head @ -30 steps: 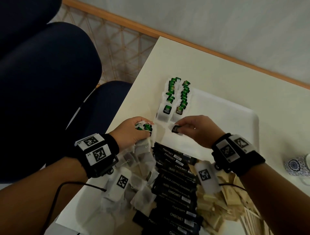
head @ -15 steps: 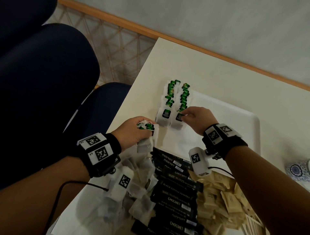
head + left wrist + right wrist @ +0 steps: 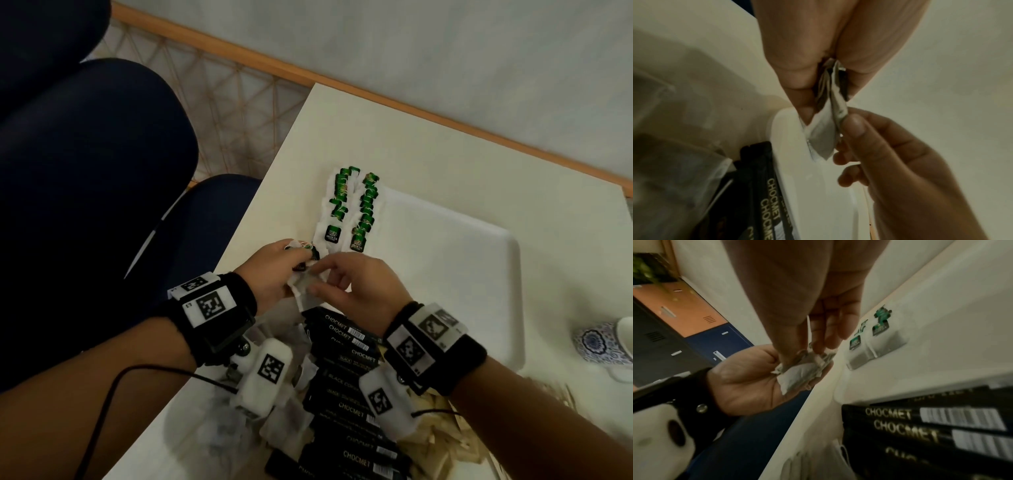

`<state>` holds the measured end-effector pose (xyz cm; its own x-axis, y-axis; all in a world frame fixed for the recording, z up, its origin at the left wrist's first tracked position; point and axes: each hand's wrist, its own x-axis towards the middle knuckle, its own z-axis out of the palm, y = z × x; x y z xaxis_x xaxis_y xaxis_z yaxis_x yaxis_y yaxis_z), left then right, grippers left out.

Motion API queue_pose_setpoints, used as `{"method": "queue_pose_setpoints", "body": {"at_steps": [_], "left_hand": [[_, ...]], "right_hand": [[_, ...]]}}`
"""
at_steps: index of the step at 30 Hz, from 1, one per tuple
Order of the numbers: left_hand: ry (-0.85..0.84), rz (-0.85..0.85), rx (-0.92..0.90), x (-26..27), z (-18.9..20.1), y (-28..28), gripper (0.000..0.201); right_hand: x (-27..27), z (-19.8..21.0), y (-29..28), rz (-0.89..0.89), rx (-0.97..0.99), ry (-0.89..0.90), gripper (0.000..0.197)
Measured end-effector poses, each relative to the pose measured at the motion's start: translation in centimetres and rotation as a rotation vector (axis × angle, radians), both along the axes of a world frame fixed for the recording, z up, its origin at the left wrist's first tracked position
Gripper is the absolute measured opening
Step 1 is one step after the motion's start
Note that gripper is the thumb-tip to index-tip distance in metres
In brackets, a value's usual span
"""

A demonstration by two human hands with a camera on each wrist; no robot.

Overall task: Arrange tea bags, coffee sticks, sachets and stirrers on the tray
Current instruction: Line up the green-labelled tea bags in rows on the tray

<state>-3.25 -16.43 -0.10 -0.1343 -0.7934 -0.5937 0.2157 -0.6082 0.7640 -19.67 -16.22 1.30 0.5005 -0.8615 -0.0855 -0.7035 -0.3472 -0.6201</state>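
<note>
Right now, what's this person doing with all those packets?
A person is sorting drink supplies onto a white rectangular plastic tray. The left hand holds a small bunch of white paper tea bags, and the right hand pinches one of them. Two overlapping rows of green-tagged tea bags already lie along the tray's far left edge. Black Chocmet coffee sticks and beige paper sachets sit heaped nearer the person.

left hand (image 3: pixel 274 270) cupped, fingers curled; right hand (image 3: pixel 356 291) pinching with thumb and fingers.
</note>
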Motion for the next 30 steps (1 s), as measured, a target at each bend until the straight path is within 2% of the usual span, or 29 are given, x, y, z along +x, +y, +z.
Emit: {"method": "queue_pose_setpoints", "body": {"at_steps": [3,6,9,12,15,17,21,23,26,28,30], "left_hand": [[0.088,0.055,0.048,0.1,0.2,0.3,0.026],[0.171,0.073,0.071,0.6,0.5,0.6,0.032],[0.227,0.015,0.061,0.9,0.8,1.1,0.033],[0.196,-0.063,0.009,1.2,0.6,1.5,0.041],[0.233,-0.112,-0.014,1.3,0.6,2.0,0.053],[0.264,-0.109,-0.021,1.4,0.6,2.1,0.047],[0.155,-0.130,-0.061,1.2,0.0,2.2,0.050],[0.101,-0.141,-0.058,1.3,-0.3,2.1,0.046],[0.030,-0.169,-0.056,1.4,-0.5,1.9,0.036],[0.058,-0.194,-0.052,1.3,-0.6,1.8,0.031],[0.113,-0.202,-0.044,1.2,-0.6,1.8,0.030]], "right_hand": [[0.5,-0.5,0.2,-0.134,0.081,-0.036,0.039],[1.0,-0.8,0.4,-0.235,0.200,-0.086,0.047],[1.2,-1.1,0.3,-0.311,0.293,-0.187,0.032],[1.3,-1.5,0.1,-0.380,0.337,-0.276,0.018],[1.5,-1.5,0.3,-0.393,0.371,-0.312,0.013],[1.7,-1.6,0.3,-0.431,0.394,-0.344,0.013],[1.7,-2.1,0.1,-0.522,0.490,-0.449,0.013],[1.5,-2.0,0.1,-0.499,0.450,-0.443,0.011],[1.2,-1.4,0.1,-0.394,0.219,-0.356,0.008],[1.3,-0.7,0.1,-0.339,0.148,-0.371,0.004],[1.4,-0.2,-0.1,-0.282,0.137,-0.340,0.016]]}}
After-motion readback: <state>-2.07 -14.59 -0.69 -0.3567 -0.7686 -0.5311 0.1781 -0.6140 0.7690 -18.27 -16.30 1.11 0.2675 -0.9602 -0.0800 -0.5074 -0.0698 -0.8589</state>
